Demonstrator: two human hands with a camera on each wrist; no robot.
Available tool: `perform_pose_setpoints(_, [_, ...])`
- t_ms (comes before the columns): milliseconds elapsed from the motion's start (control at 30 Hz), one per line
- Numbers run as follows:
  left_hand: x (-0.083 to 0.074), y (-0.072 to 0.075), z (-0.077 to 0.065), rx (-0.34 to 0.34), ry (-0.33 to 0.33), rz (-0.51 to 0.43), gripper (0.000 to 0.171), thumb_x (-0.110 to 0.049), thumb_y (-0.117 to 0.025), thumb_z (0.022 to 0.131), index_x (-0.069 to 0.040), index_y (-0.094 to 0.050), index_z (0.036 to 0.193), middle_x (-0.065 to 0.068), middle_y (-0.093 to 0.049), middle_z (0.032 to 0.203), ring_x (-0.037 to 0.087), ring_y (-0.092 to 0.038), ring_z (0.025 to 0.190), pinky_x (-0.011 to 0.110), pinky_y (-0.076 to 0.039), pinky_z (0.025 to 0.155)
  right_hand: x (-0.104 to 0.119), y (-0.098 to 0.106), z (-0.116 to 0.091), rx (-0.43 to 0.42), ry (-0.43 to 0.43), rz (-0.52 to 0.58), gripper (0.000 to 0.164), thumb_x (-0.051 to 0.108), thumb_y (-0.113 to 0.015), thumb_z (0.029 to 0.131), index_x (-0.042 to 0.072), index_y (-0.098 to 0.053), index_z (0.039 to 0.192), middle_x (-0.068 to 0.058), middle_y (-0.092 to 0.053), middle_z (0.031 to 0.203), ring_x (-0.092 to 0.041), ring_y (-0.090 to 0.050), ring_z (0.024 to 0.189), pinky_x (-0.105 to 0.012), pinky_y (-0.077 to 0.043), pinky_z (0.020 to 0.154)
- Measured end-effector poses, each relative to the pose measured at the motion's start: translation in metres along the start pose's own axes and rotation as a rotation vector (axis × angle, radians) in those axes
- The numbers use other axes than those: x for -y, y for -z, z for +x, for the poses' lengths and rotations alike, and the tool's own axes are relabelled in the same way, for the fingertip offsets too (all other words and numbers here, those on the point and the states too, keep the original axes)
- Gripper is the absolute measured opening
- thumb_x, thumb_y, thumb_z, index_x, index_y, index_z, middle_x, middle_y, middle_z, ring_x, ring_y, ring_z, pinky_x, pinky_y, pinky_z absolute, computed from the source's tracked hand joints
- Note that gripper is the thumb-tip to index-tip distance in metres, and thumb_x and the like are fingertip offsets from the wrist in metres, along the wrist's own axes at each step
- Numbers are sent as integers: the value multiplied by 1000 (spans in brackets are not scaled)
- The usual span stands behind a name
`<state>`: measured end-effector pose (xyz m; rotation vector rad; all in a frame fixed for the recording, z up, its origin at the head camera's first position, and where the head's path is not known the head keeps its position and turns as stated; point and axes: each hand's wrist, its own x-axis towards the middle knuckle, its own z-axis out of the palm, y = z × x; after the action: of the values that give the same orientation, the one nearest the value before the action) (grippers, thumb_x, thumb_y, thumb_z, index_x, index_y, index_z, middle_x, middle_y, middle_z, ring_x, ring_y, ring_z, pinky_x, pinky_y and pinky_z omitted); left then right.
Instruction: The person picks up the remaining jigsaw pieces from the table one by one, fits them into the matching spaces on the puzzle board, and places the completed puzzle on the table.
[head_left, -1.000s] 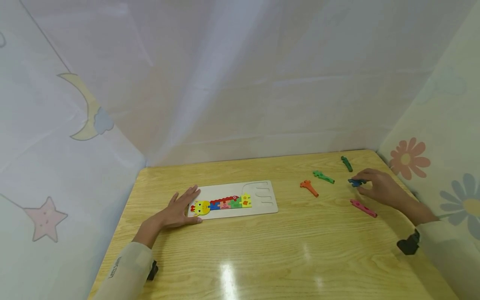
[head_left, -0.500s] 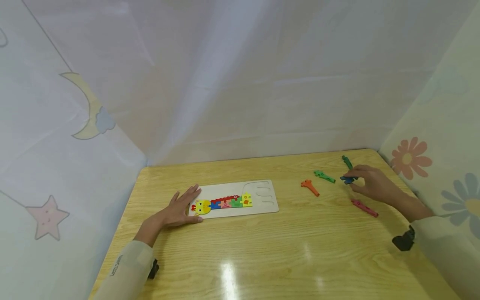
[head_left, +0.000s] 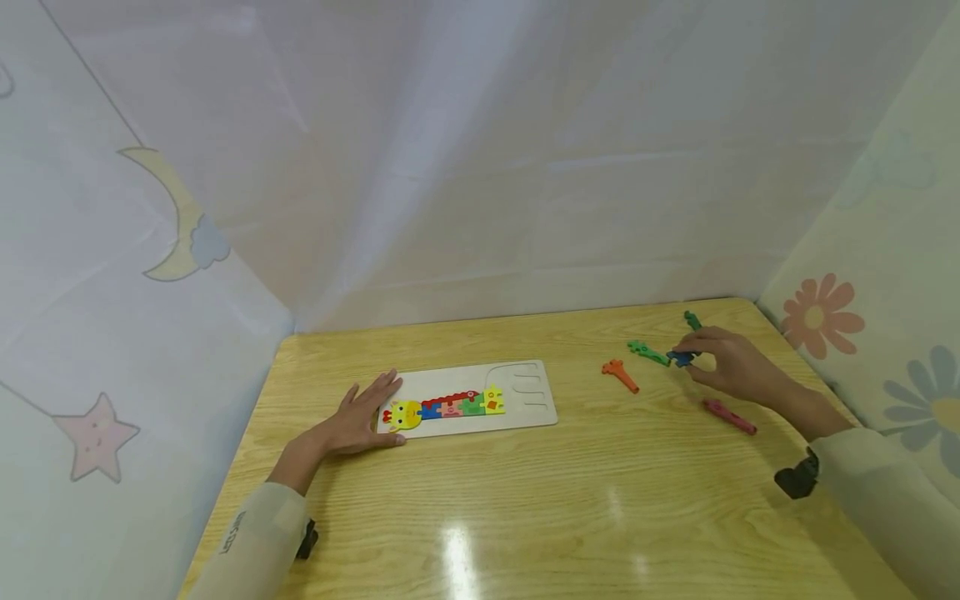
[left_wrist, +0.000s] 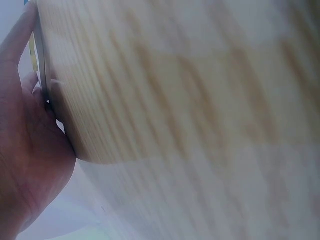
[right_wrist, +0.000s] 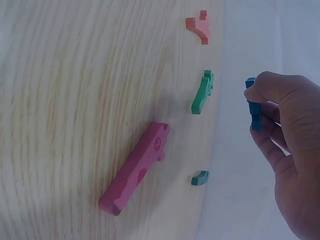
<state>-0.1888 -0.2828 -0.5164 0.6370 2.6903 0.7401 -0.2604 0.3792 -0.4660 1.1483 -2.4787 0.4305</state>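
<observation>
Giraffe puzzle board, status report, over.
Left hand touching puzzle board at head end. Right hand pinching blue piece. Leg end unfilled. Light green piece and orange piece lie between blue piece and board.

The blue piece, short and knobbed, is pinched in the right hand at the right of the head view; fingers hide part of it, but it appears lifted off the table.

The pale rectangular board lies flat at centre-left, the left hand spread over its left end. A yellow giraffe head, a dark red mane strip and blue, pink, green and yellow sections sit fitted in it; its right end shows bare outlines.

Loose at the right lie an orange piece, a light green piece, a pink piece nearer the viewer, and a dark green piece partly covered, farthest back.
</observation>
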Motion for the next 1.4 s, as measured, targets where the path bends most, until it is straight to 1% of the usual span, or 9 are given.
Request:
perform_pose_setpoints(200, [1,-1,0,-2,3,-1,109,-55,-77,92,-8,-18,170,13,-6,179,39,-6,164,69,8,126,6,-1,10,15,11,19,50,-8,-93,63,3,-79,109,-9,-72,109,-28,-70,92,-41,-58,68])
perform_pose_setpoints(367, [0,0,1,-3,6,-5,109,-55,-77,92,-8,-19,170,14,-7,179,40,-7,164,69,8,126,9,-3,18,18,14,25,48,-7,-94,64,4,-79,108,-8,-72,109,-26,-69,93,-40,-58,71])
perform_pose_setpoints(733, [-1,-1,1,-2,10,-9,109,-55,-78,91,-7,-19,170,14,-6,179,40,-7,164,69,9,126,16,-7,35,9,64,35,46,-8,-94,64,1,-79,107,-11,-72,108,-27,-70,93,-44,-60,68])
perform_pose_setpoints(967, [-1,0,1,-2,12,-8,110,-55,-77,91,-8,-18,170,14,-6,179,39,-7,164,68,9,126,19,-10,42,33,76,52,47,-8,-95,66,1,-78,108,-13,-71,111,-30,-68,98,-46,-61,74])
perform_pose_setpoints(1033, [-1,0,1,-1,12,-4,110,-56,-77,91,-8,-18,170,14,-6,179,39,-7,164,68,9,126,21,-11,46,32,81,56,46,-9,-93,66,0,-78,109,-12,-71,111,-29,-68,98,-47,-60,73])
perform_pose_setpoints(1233, [-2,0,1,-4,8,-6,109,-54,-78,92,-7,-18,170,14,-7,178,39,-7,164,69,8,126,24,-15,53,38,104,82,44,-11,-91,69,0,-78,110,-13,-71,112,-29,-68,97,-46,-59,73])
perform_pose_setpoints(1400, [-2,0,1,-2,5,-8,109,-54,-78,92,-7,-18,170,15,-6,178,39,-6,164,69,9,125,28,-19,60,32,131,122,46,-13,-90,68,-1,-78,111,-13,-71,111,-28,-68,95,-45,-60,72])
